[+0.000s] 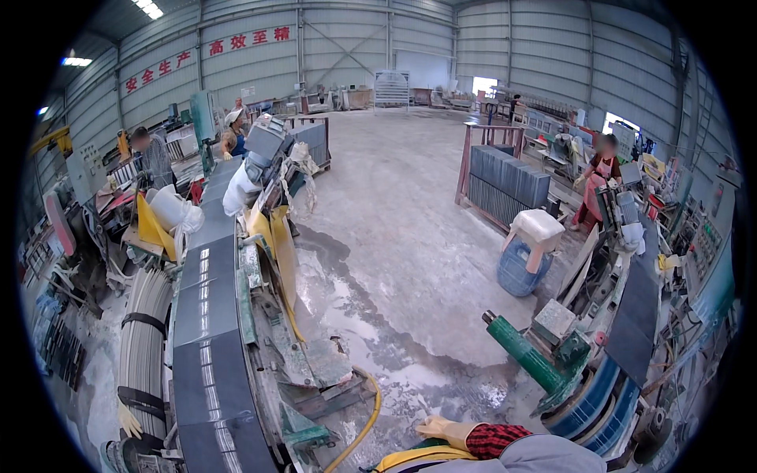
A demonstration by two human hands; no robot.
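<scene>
My right hand is at the bottom edge in a cream glove, below a red-and-black checked cuff and a grey sleeve. Its fingers point left, loosely extended, with no object visible in them. Beside it, yellow material crosses the lower edge. My left hand is out of view. To the left runs a line of dark grey slabs laid end to end on a machine bed. A cream glove with no arm in it rests by a strapped bundle of pale strips.
A yellow hose curves over the wet floor. At right are a green cylinder, blue rollers and a blue barrel. Farther off, a rack holds grey slabs. Co-workers stand at machines on both sides.
</scene>
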